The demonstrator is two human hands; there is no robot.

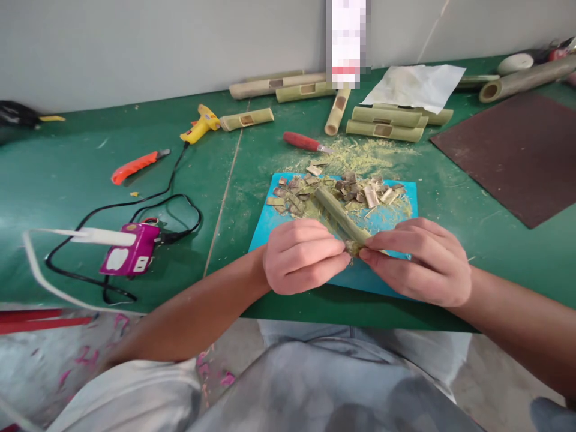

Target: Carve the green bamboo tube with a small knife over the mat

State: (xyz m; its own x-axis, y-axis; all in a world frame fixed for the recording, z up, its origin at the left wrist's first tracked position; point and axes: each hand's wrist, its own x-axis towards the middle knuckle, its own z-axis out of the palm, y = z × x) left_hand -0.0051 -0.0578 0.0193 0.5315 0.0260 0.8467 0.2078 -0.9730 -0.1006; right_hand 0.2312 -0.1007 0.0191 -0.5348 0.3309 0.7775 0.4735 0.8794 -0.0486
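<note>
A green bamboo tube (338,210) slants over a blue board (258,235), its near end between my two hands. My left hand (308,257) is closed, the fingertips pinching at that near end. My right hand (418,261) grips the same end from the other side, with thumb and fingers pressed together. What exactly sits between the fingertips is partly hidden. Cut bamboo chips (292,195) and pale shavings lie around the tube on the board. Beyond the board rests a red-handled knife (302,141).
Notched bamboo tubes (384,131) lie at the back, some under a white sheet (414,84). On the left are an orange cutter (135,168), a yellow glue gun (198,126) and a purple power strip (130,249) with trailing cords. A brown mat (517,159) covers the right side.
</note>
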